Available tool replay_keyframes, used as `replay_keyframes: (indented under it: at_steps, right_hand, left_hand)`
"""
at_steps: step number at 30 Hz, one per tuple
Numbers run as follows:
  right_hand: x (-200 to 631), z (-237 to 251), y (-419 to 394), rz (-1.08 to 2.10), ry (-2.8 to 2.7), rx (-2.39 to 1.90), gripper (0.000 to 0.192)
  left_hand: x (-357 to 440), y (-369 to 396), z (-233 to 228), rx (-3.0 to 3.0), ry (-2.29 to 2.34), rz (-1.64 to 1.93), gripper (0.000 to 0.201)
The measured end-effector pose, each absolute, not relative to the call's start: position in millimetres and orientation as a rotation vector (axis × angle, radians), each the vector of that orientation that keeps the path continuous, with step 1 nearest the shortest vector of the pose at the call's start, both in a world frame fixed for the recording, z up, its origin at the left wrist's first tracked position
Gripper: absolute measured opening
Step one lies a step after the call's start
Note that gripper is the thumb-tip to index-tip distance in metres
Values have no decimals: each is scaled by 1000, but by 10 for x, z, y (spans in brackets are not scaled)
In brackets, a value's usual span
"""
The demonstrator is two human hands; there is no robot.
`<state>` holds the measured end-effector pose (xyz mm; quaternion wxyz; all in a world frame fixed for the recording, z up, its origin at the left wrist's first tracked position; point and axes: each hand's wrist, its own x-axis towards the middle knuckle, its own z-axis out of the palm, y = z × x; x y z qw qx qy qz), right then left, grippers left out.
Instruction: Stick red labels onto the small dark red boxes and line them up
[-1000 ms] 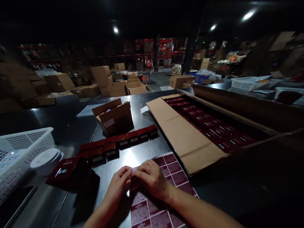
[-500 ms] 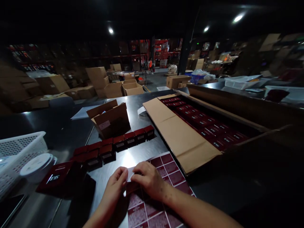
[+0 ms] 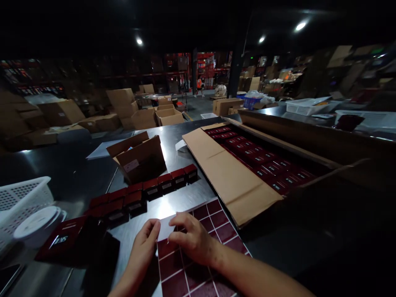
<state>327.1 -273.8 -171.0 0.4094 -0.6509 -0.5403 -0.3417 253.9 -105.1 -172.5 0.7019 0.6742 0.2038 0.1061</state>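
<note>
Where the sheet of dark red labels (image 3: 198,255) lies flat on the steel counter (image 3: 173,202), both hands are set at its upper left corner. A pale, peeled-up corner piece (image 3: 165,227) is pinched there between the fingers of the left hand (image 3: 145,243), while the right hand (image 3: 192,239) is laid over the sheet just beside it, its fingers curled narrow with the tips pressed on the same pale piece. Beyond the sheet, a row of small dark red boxes (image 3: 148,189) is lined up on the counter, and behind that row an open brown carton (image 3: 139,159) is tilted on its side. To the right of the sheet, a large flat cardboard case (image 3: 235,177) is seen with its flap folded out and more red boxes packed inside. To the left of the sheet, a white roll (image 3: 35,225) is rested against a white plastic basket (image 3: 21,200).
</note>
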Motion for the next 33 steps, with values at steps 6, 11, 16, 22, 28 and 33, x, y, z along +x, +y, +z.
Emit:
replay_keyframes:
  at_steps: [6, 11, 16, 22, 28, 33]
  right_hand:
    - [3275, -1788, -2748, -846, -1366, -1651, 13]
    - [3261, -1799, -2747, -839, -1287, -1663, 20]
    - [3255, -1798, -2786, -660, -1265, -1771, 22]
    - [3259, -1872, -2779, -570, -1228, -1823, 28]
    - [3250, -1868, -2791, -529, -1262, -1896, 30]
    - [3258, -1838, -2800, -579, -1272, -1872, 28]
  left_hand:
    - [2549, -1044, -1790, 1495, 471, 212, 55]
    - [2555, -995, -1822, 1684, 508, 367, 63]
    - [2465, -967, -1778, 2046, 274, 742, 38]
    - [2385, -964, -1785, 2198, 37, 749, 17]
    - [2410, -989, -1784, 2198, 87, 747, 19]
    - [2408, -999, -1776, 2153, 122, 780, 24]
